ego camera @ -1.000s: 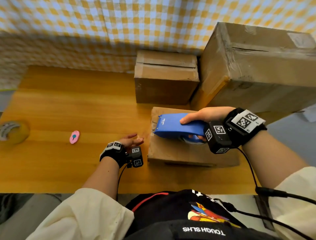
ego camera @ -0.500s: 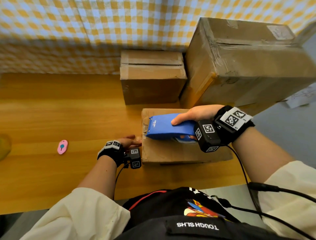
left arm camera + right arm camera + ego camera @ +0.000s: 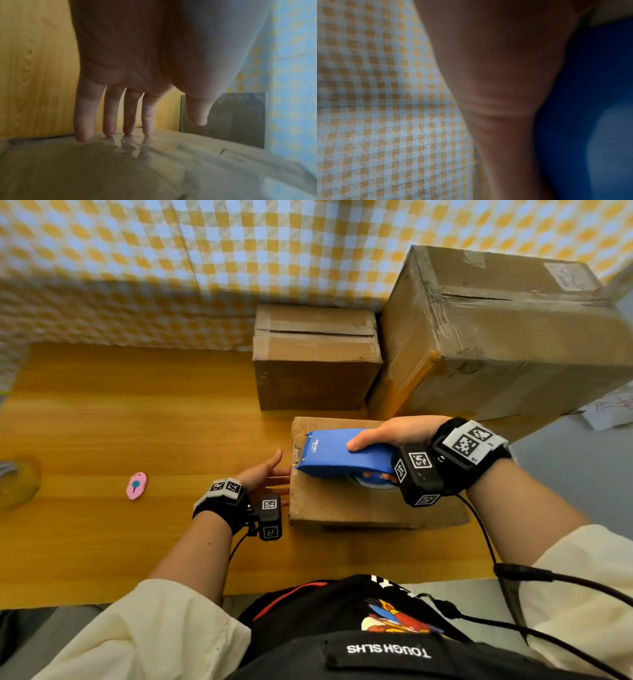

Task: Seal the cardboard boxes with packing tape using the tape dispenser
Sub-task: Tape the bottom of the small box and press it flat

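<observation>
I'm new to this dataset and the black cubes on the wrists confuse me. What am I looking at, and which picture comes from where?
No machine: a person wearing cameras. The wide picture is from the head; the two close ones look along each hand from the wrist cubes. The right hand holds a blue tape dispenser on a flat cardboard box. The left hand, fingers straight, touches that box's side. Two bigger boxes stand behind on the wooden table, with a pink item and a tape roll further left.

Blue tape dispenser (image 3: 337, 451): small white brand lettering near its front end, too small to read. Black garment (image 3: 387, 652): white "TOUGH SLHS", seen upside down. Wristband tags (image 3: 474, 440): black-and-white square code markers.
</observation>
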